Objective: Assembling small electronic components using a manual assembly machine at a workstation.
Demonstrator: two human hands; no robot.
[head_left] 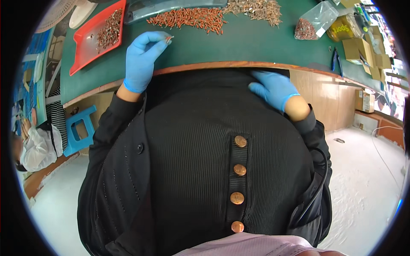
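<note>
My left hand [144, 57], in a blue glove, is raised over the green table [239, 45] and pinches a small reddish-brown part [169, 39] between thumb and fingertip. A long heap of the same reddish parts [190, 18] lies just beyond it. My right hand [273, 88], also gloved in blue, lies flat on my black buttoned top below the table's wooden edge, fingers apart and holding nothing.
A red tray [87, 49] with darker small parts stands at the left. A pile of greyish parts [256, 8] and a clear bag of parts [308, 26] lie at the back right, with cardboard boxes [361, 49]. A blue stool [79, 128] and another person [36, 147] are at the left.
</note>
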